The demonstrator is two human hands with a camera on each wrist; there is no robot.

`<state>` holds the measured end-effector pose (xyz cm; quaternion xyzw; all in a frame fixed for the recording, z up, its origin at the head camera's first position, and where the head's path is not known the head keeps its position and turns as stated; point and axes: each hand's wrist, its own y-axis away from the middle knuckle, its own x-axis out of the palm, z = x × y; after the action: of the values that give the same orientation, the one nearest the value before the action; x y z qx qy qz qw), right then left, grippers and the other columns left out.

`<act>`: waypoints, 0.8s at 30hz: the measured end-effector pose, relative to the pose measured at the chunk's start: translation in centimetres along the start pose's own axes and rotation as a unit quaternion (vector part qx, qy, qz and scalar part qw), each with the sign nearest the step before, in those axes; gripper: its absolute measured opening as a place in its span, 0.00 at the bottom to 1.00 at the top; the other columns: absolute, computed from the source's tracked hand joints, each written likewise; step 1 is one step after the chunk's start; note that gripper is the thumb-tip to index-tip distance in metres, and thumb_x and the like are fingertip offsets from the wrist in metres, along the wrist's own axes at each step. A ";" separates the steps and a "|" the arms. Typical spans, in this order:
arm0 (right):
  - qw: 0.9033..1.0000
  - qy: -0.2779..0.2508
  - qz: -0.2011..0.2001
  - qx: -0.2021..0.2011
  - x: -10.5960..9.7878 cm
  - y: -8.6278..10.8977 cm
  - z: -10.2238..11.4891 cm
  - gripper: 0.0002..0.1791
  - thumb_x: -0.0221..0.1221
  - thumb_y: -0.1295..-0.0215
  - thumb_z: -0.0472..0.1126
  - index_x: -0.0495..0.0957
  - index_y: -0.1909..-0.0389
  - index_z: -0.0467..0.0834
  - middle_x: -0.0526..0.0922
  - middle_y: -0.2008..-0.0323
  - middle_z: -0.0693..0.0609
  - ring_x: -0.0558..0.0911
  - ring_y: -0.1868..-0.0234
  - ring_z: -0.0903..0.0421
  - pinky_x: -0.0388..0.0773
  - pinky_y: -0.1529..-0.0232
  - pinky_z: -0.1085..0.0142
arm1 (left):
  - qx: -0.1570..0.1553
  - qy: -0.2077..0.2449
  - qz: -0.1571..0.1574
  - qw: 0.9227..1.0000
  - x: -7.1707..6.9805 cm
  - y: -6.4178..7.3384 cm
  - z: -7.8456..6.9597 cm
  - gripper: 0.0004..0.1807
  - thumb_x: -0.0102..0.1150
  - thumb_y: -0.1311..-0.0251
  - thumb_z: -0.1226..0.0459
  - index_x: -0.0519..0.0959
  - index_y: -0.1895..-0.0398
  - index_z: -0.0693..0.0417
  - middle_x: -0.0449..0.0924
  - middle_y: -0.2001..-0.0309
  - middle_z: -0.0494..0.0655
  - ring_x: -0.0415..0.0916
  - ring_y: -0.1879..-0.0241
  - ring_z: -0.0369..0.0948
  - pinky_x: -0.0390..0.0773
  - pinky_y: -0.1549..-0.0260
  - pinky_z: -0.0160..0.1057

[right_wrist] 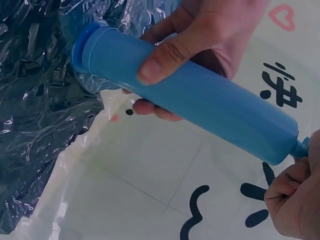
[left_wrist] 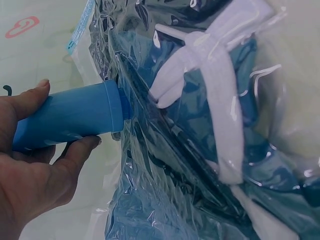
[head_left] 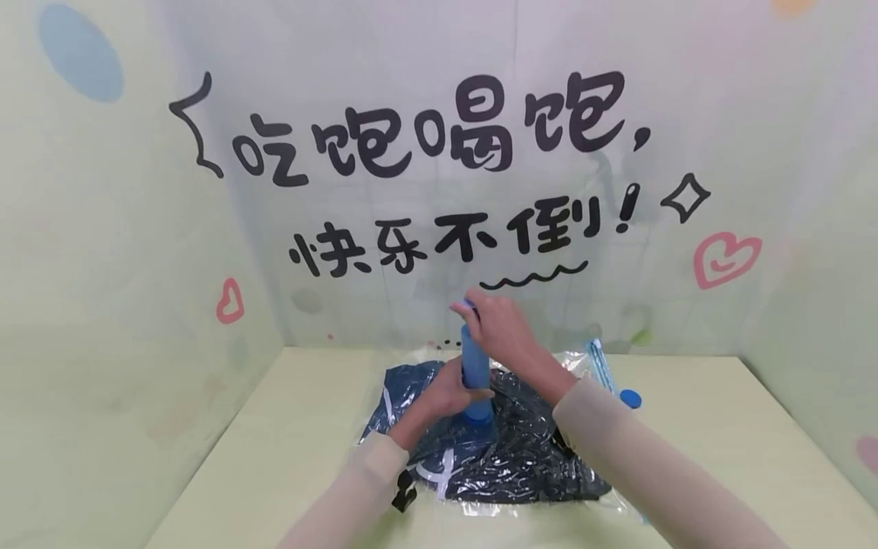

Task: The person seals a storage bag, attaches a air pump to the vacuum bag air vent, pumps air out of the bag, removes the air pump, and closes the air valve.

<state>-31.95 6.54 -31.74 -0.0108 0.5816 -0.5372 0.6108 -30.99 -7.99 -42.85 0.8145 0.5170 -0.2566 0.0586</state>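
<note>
A blue hand pump [head_left: 475, 366] stands upright on a clear plastic storage bag [head_left: 480, 509] with folded clothes inside. Around the lower barrel of the pump, my left hand [head_left: 447, 394] is wrapped, thumb on one side and fingers on the other. My right hand [head_left: 506, 329] grips the handle at the top, close to the barrel's end. In the left wrist view the pump's base [left_wrist: 116, 106] meets the bag's surface. Through the film show dark blue cloth [left_wrist: 150, 200] with a white strap [left_wrist: 222, 105], and black cloth [head_left: 521, 450] beside it.
A round blue cap [head_left: 630, 399] lies right of the bag on the pale table [head_left: 713, 442]. The bag's blue-striped edge [head_left: 602, 367] runs along its right side. A small black piece [head_left: 405, 490] is at the front left. A printed wall sheet [head_left: 411, 305] rises behind.
</note>
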 end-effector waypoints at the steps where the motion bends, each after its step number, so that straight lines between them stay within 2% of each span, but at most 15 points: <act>1: 1.000 -0.001 -0.010 -0.004 0.2 0.1 -0.1 0.20 0.59 0.24 0.43 0.64 0.77 0.45 0.55 0.86 0.56 0.54 0.87 0.59 0.56 0.84 0.63 | 0.001 0.003 -0.001 1.000 0.0 -0.1 0.0 0.19 0.66 0.36 0.73 0.75 0.43 0.64 0.81 0.50 0.63 0.80 0.50 0.52 0.75 0.47 0.53; 4: 1.000 0.004 -0.019 -0.003 0.0 0.0 -0.2 0.20 0.59 0.24 0.44 0.65 0.77 0.45 0.55 0.86 0.56 0.54 0.87 0.59 0.56 0.84 0.62 | -0.006 -0.001 -0.011 1.000 0.0 -0.1 0.0 0.18 0.66 0.36 0.72 0.75 0.45 0.63 0.81 0.51 0.60 0.79 0.50 0.52 0.75 0.46 0.54; 8: 1.000 0.006 -0.002 0.010 -0.4 0.2 -0.1 0.17 0.59 0.24 0.46 0.70 0.74 0.45 0.57 0.87 0.57 0.57 0.88 0.59 0.58 0.84 0.64 | -0.015 -0.011 -0.001 1.000 0.1 0.2 0.1 0.21 0.67 0.36 0.72 0.74 0.42 0.65 0.81 0.52 0.57 0.79 0.50 0.51 0.75 0.47 0.54; 13: 0.998 -0.012 -0.017 0.065 -0.2 0.5 0.0 0.18 0.65 0.30 0.52 0.75 0.69 0.42 0.64 0.83 0.53 0.64 0.83 0.55 0.61 0.80 0.62 | -0.011 -0.007 0.007 1.000 0.2 0.0 0.0 0.22 0.67 0.36 0.70 0.73 0.40 0.64 0.81 0.51 0.58 0.79 0.49 0.52 0.75 0.47 0.54; 16: 0.991 -0.043 -0.018 0.129 0.7 1.2 -0.5 0.24 0.69 0.36 0.57 0.77 0.64 0.39 0.70 0.75 0.50 0.68 0.75 0.53 0.65 0.73 0.61 | -0.016 -0.009 0.009 1.000 0.2 0.0 0.1 0.22 0.67 0.36 0.70 0.73 0.40 0.63 0.81 0.50 0.58 0.80 0.49 0.52 0.75 0.47 0.54; 20: 0.969 -0.124 -0.036 0.209 2.0 2.5 -1.1 0.25 0.69 0.37 0.59 0.75 0.65 0.41 0.74 0.69 0.48 0.70 0.72 0.52 0.68 0.68 0.59 | -0.009 -0.020 0.011 1.000 0.1 0.0 0.2 0.23 0.66 0.36 0.71 0.73 0.39 0.65 0.81 0.50 0.59 0.79 0.48 0.53 0.75 0.46 0.55; 22: 0.964 -0.141 -0.046 0.221 2.4 2.9 -1.1 0.25 0.70 0.38 0.59 0.73 0.68 0.42 0.75 0.69 0.48 0.71 0.73 0.51 0.69 0.69 0.58 | -0.008 -0.024 0.011 1.000 0.0 0.0 0.1 0.23 0.66 0.35 0.70 0.73 0.39 0.66 0.81 0.49 0.59 0.79 0.47 0.54 0.75 0.46 0.54; 24: 0.966 -0.131 -0.044 0.216 2.7 3.3 -0.9 0.25 0.72 0.41 0.59 0.77 0.65 0.41 0.79 0.67 0.48 0.74 0.72 0.51 0.72 0.69 0.57 | -0.011 -0.029 0.007 0.999 0.0 0.1 0.1 0.26 0.67 0.36 0.69 0.72 0.37 0.67 0.80 0.47 0.60 0.78 0.46 0.55 0.75 0.46 0.55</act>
<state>-31.21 6.68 -36.01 0.0255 0.3651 -0.6704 0.6454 -30.98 -8.11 -42.95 0.8097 0.5120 -0.2741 0.0841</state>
